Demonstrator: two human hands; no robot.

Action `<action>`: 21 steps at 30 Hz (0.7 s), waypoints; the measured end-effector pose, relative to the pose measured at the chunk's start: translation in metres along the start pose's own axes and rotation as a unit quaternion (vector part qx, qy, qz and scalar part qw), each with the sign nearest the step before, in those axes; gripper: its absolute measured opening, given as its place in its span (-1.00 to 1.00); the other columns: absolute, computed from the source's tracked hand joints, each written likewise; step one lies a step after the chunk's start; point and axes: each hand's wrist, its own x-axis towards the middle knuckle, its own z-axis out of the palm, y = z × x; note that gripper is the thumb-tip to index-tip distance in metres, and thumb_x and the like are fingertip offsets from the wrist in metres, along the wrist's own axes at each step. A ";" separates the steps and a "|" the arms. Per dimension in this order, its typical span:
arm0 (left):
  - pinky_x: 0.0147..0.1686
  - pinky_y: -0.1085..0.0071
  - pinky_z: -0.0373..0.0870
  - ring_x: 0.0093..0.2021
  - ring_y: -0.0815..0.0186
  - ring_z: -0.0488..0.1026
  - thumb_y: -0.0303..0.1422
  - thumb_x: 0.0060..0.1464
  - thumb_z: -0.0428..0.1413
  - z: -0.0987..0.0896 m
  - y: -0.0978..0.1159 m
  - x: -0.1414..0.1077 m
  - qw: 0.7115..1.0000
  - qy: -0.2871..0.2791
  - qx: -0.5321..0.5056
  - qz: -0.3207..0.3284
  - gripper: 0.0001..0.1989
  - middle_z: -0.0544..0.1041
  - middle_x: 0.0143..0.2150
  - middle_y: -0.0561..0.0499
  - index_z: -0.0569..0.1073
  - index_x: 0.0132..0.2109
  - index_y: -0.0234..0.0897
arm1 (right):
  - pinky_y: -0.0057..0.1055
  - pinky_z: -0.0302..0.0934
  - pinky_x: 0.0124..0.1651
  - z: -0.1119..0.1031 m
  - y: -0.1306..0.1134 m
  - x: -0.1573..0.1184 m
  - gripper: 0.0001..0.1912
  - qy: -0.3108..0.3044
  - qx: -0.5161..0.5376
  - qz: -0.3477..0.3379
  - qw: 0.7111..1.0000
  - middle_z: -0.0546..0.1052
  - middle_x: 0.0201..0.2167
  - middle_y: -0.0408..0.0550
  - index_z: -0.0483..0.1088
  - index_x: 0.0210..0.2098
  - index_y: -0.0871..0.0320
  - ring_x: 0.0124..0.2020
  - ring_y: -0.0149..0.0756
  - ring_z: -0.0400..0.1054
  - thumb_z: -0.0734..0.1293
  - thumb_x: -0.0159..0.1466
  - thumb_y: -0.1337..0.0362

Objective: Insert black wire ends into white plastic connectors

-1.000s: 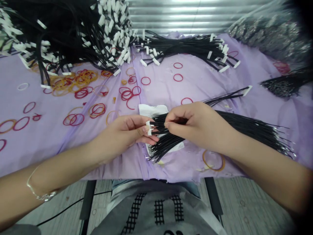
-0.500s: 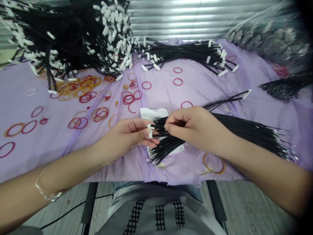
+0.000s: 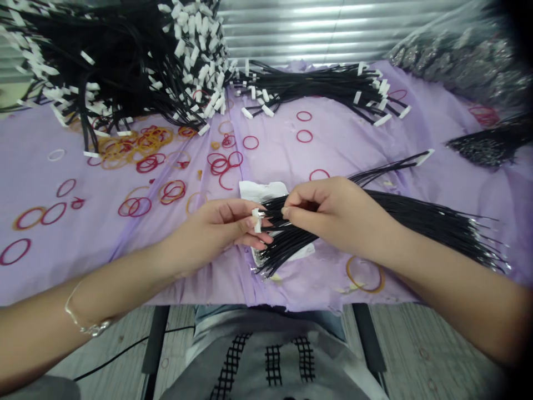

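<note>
My left hand (image 3: 233,222) pinches a small white connector (image 3: 257,220) between thumb and finger. Just to the right, my right hand (image 3: 320,208) has thumb and forefinger closed on a thin black wire close to the connector. Beneath both hands lies a bundle of black wires (image 3: 425,219) with bare metal ends, spreading to the right. Part of the bundle rests on a white sheet (image 3: 266,190). Behind my right hand, a few wires end in another white connector (image 3: 425,157).
A large heap of black cables (image 3: 120,61) with white connectors fills the back left. A smaller cable pile (image 3: 308,83) lies at the back middle. Red and orange rubber bands (image 3: 147,141) are scattered on the purple cloth (image 3: 275,133). A clear bag (image 3: 458,66) stands at the back right.
The view has shifted slightly. Both hands keep nearly the same pose at the connector, with the right fingertips still on the wire.
</note>
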 end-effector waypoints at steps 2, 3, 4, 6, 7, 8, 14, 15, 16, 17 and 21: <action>-0.33 0.60 0.45 -0.35 0.44 0.52 -0.47 0.10 0.14 0.000 0.000 0.000 1.000 -0.001 -0.005 0.000 -0.92 0.55 -0.33 -0.01 0.51 -0.24 -0.39 | -0.50 -0.04 -0.60 0.000 -0.001 0.000 -0.85 0.004 0.000 0.001 1.000 0.32 -0.69 -0.25 0.35 -0.59 0.17 -0.65 -0.53 0.12 0.24 0.09 0.37; -0.33 0.60 0.46 -0.35 0.44 0.52 -0.47 0.10 0.14 0.000 0.000 0.000 1.000 -0.002 -0.007 0.000 -0.92 0.55 -0.33 -0.01 0.51 -0.25 -0.40 | -0.51 -0.04 -0.60 0.000 -0.001 0.000 -0.86 0.002 -0.003 0.003 1.000 0.33 -0.69 -0.25 0.36 -0.58 0.17 -0.65 -0.53 0.12 0.24 0.09 0.37; -0.33 0.60 0.45 -0.35 0.44 0.52 -0.47 0.10 0.14 -0.001 0.000 0.000 1.000 -0.004 -0.010 -0.001 -0.92 0.55 -0.34 -0.01 0.51 -0.25 -0.40 | -0.51 -0.04 -0.61 0.000 -0.001 -0.001 -0.86 -0.002 -0.007 0.004 1.000 0.33 -0.69 -0.25 0.36 -0.58 0.17 -0.65 -0.54 0.12 0.24 0.09 0.37; -0.33 0.59 0.46 -0.35 0.43 0.52 -0.47 0.11 0.13 -0.001 0.000 0.000 1.000 -0.006 -0.016 -0.006 -0.91 0.55 -0.35 -0.03 0.50 -0.23 -0.42 | -0.51 -0.05 -0.61 0.000 -0.002 -0.001 -0.85 -0.014 -0.018 -0.001 1.000 0.33 -0.69 -0.26 0.37 -0.57 0.17 -0.66 -0.54 0.11 0.23 0.10 0.37; -0.33 0.59 0.46 -0.35 0.43 0.52 -0.48 0.11 0.13 -0.002 0.000 0.000 1.000 -0.007 -0.020 -0.009 -0.90 0.55 -0.35 -0.03 0.50 -0.23 -0.43 | -0.51 -0.06 -0.61 -0.001 -0.002 -0.001 -0.85 -0.019 -0.024 -0.007 1.000 0.32 -0.69 -0.26 0.37 -0.57 0.18 -0.66 -0.54 0.10 0.23 0.11 0.37; -0.33 0.59 0.46 -0.35 0.43 0.53 -0.48 0.10 0.13 -0.002 0.001 0.001 1.000 -0.008 -0.026 -0.012 -0.90 0.56 -0.35 -0.03 0.50 -0.22 -0.43 | -0.51 -0.07 -0.61 -0.001 -0.002 -0.001 -0.84 -0.022 -0.031 -0.013 0.999 0.31 -0.70 -0.26 0.37 -0.57 0.18 -0.66 -0.55 0.10 0.23 0.11 0.37; -0.37 0.59 0.46 -0.39 0.43 0.52 -0.52 0.07 0.15 0.000 0.004 0.002 0.999 0.002 -0.039 -0.027 -0.94 0.55 -0.39 -0.03 0.48 -0.26 -0.44 | -0.51 -0.09 -0.60 -0.001 0.000 -0.002 -0.82 -0.026 -0.048 -0.027 0.998 0.26 -0.71 -0.27 0.36 -0.58 0.18 -0.67 -0.56 0.07 0.22 0.14 0.39; -0.37 0.59 0.46 -0.39 0.43 0.52 -0.52 0.07 0.15 0.000 0.004 0.002 0.999 0.004 -0.039 -0.027 -0.94 0.54 -0.39 -0.03 0.48 -0.26 -0.44 | -0.51 -0.08 -0.60 -0.001 0.000 -0.003 -0.82 -0.029 -0.046 -0.030 0.998 0.27 -0.70 -0.27 0.36 -0.57 0.18 -0.67 -0.56 0.08 0.23 0.14 0.40; -0.37 0.60 0.46 -0.39 0.43 0.52 -0.53 0.07 0.15 0.000 0.004 0.002 0.999 0.005 -0.040 -0.027 -0.93 0.54 -0.39 -0.03 0.48 -0.25 -0.44 | -0.51 -0.06 -0.59 -0.001 -0.001 -0.004 -0.83 -0.034 -0.042 -0.036 0.998 0.29 -0.69 -0.27 0.37 -0.55 0.17 -0.65 -0.56 0.10 0.23 0.14 0.40; -0.38 0.59 0.46 -0.39 0.43 0.51 -0.53 0.07 0.15 0.000 0.004 0.002 0.999 0.006 -0.042 -0.027 -0.92 0.54 -0.39 -0.03 0.48 -0.24 -0.44 | -0.52 -0.04 -0.57 -0.001 -0.001 -0.004 -0.85 -0.043 -0.034 -0.044 0.998 0.32 -0.66 -0.26 0.38 -0.53 0.17 -0.63 -0.55 0.13 0.24 0.15 0.40; -0.37 0.58 0.46 -0.40 0.45 0.49 -0.52 0.07 0.15 -0.001 0.003 0.003 0.998 0.010 -0.050 -0.026 -0.91 0.54 -0.39 -0.02 0.49 -0.24 -0.44 | -0.53 0.06 -0.50 -0.002 -0.002 -0.006 -0.86 -0.050 -0.009 -0.074 0.996 0.41 -0.57 -0.23 0.42 -0.46 0.17 -0.54 -0.52 0.22 0.24 0.17 0.40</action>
